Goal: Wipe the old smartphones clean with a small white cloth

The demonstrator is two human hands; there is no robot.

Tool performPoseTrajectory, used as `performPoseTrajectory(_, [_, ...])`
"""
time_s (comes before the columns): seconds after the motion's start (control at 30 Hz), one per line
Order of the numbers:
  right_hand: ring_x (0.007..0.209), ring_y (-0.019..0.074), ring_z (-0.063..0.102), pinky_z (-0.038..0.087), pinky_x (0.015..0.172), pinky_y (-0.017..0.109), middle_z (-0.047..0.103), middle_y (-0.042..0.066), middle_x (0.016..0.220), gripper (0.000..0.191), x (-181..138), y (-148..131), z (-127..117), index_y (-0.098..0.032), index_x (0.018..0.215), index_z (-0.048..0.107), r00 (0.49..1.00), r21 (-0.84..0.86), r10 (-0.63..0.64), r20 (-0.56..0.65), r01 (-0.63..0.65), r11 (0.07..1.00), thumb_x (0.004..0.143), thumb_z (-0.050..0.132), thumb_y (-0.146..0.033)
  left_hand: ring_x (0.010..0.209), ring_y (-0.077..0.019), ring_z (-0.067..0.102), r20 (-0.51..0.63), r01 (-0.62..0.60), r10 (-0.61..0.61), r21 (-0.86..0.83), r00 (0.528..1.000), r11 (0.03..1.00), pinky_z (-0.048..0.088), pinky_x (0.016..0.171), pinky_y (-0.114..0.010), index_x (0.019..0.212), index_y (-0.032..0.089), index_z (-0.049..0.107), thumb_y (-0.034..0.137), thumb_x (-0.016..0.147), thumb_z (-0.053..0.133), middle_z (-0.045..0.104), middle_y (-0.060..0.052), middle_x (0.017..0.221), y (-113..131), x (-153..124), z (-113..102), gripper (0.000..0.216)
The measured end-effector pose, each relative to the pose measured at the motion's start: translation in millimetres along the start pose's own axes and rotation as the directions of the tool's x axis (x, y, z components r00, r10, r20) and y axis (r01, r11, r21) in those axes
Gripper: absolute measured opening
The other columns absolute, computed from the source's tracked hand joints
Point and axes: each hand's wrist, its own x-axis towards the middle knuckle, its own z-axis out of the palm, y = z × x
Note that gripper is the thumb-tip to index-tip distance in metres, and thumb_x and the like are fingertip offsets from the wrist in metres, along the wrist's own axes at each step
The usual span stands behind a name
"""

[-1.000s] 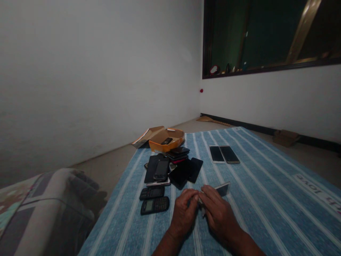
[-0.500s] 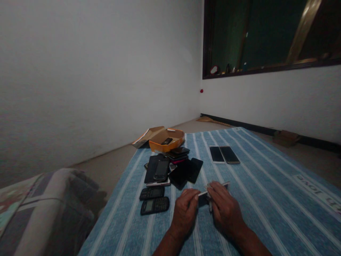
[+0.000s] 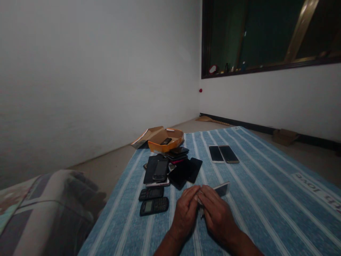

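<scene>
My left hand [image 3: 185,210] and my right hand [image 3: 216,212] meet low in the middle, fingers closed on a thin light-edged smartphone [image 3: 221,189] held just above the blue striped mat [image 3: 266,199]. The phone's far end sticks out past my right fingers. A pile of dark phones [image 3: 170,167] lies just beyond my hands. Two small keypad phones [image 3: 153,200] lie to the left of my left hand. Two smartphones [image 3: 223,154] lie side by side farther back.
An orange box lid [image 3: 166,140] with a small phone in it sits at the mat's far left corner, next to a cardboard flap. A folded blanket [image 3: 45,206] lies at the lower left. White walls and a dark window stand behind.
My right hand slid back along the phone toward my left hand, so the fingers of both hands now touch. The phone stays in my hands.
</scene>
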Motion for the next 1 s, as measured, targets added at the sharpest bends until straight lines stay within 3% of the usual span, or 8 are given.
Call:
performPoseTrajectory(0.37, [0.116,0.0268,0.065,0.060,0.094,0.047,0.070,0.014,0.118,0.042,-19,32,-6,-0.015,0.122,0.065,0.998,-0.083,0.065,-0.008,-0.065,0.994,0.090,0.042,-0.003,0.104,-0.0230,0.068,0.000,0.000,0.000,0.002,1.000,1.000,0.054,0.096,-0.039,0.113,0.017,0.073,0.026,0.096,0.049,0.075,-0.011,0.108,1,0,2,0.031])
performPoseTrajectory(0.73, [0.121,0.0263,0.062,0.058,0.097,0.044,0.070,0.016,0.120,0.046,-11,1,7,-0.011,0.124,0.064,1.000,-0.034,-0.007,-0.024,0.007,0.999,0.087,0.038,0.000,0.110,-0.0238,0.067,0.020,0.027,-0.027,-0.021,0.999,0.999,0.052,0.101,-0.040,0.117,0.018,0.072,0.029,0.096,0.048,0.074,-0.011,0.115,1,1,1,0.034])
performPoseTrajectory(1.0, [0.117,0.0271,0.065,0.059,0.094,0.045,0.070,0.016,0.119,0.040,-17,32,-6,-0.012,0.119,0.065,1.000,-0.138,0.017,0.004,-0.017,0.990,0.088,0.041,-0.002,0.108,-0.0242,0.067,0.014,0.050,-0.050,0.002,0.999,0.999,0.052,0.099,-0.039,0.116,0.016,0.072,0.029,0.095,0.047,0.074,-0.013,0.112,0,1,1,0.035])
